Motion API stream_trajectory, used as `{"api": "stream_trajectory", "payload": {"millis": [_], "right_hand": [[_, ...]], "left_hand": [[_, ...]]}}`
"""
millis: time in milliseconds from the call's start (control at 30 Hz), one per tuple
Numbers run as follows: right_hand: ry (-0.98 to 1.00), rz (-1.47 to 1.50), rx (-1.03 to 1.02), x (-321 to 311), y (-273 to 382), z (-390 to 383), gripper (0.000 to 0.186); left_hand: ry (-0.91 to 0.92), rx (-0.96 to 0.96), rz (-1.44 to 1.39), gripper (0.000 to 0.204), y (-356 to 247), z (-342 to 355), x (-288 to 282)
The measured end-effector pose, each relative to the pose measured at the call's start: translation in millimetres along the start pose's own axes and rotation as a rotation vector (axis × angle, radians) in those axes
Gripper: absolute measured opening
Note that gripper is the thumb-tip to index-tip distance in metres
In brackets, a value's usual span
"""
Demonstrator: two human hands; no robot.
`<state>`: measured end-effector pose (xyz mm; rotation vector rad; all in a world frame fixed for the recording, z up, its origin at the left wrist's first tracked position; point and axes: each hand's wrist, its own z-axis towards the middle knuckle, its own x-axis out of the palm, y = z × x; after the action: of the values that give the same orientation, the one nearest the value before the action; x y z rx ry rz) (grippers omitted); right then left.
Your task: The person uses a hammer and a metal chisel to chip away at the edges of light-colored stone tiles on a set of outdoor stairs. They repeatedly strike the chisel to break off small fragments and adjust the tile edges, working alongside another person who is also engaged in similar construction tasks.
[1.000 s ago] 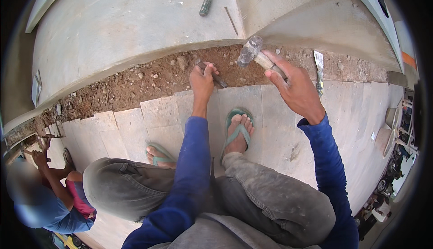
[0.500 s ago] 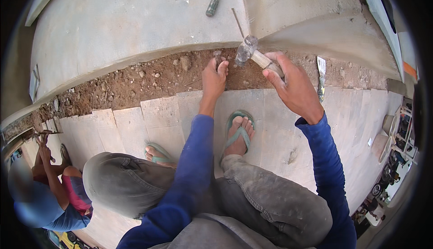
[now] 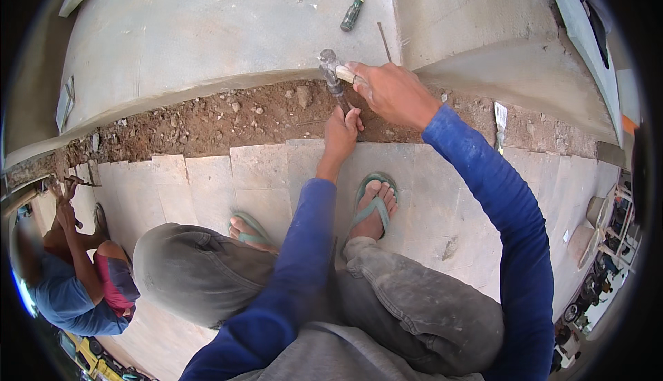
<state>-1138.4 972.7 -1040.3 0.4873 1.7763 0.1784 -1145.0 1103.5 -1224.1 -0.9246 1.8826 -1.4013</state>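
Observation:
My left hand [image 3: 342,132] is closed around a chisel [image 3: 343,102] that stands over the strip of reddish dirt and stones [image 3: 255,113]. In my right hand [image 3: 397,92] is a hammer [image 3: 333,67], held by its pale wooden handle. The grey hammer head is right at the top of the chisel and appears to touch it. The chisel's lower end is hidden by my left hand. A thin metal rod [image 3: 384,41] lies on the grey slab just beyond my right hand, and a screwdriver with a green handle [image 3: 352,15] lies farther back.
A putty knife [image 3: 500,122] lies across the dirt's edge on the right. Pale floor tiles [image 3: 259,167] border the dirt on my side, under my sandalled feet [image 3: 376,205]. At the left, a person in blue [image 3: 76,298] sits working with a tool. The grey slab [image 3: 207,29] rises beyond.
My right hand has swung the hammer left and down, bringing its head onto the chisel top. The left hand keeps its hold on the chisel. The whole view has shifted slightly.

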Motion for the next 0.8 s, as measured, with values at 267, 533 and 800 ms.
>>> {"api": "stream_trajectory", "payload": {"millis": [267,533,800], "right_hand": [[-0.02,0.02,-0.024,5,-5,12,0.042],[-0.16,0.11,0.012,-22,24,19,0.033],[-0.093,0.115,-0.003,-28,20,22,0.044]], "left_hand": [[0.028,-0.016,0.066,0.027,1,-8,-1],[0.003,0.013,0.113,0.029,-1,-3,-3],[0.018,-0.029,0.127,0.027,3,-4,-6]]}}
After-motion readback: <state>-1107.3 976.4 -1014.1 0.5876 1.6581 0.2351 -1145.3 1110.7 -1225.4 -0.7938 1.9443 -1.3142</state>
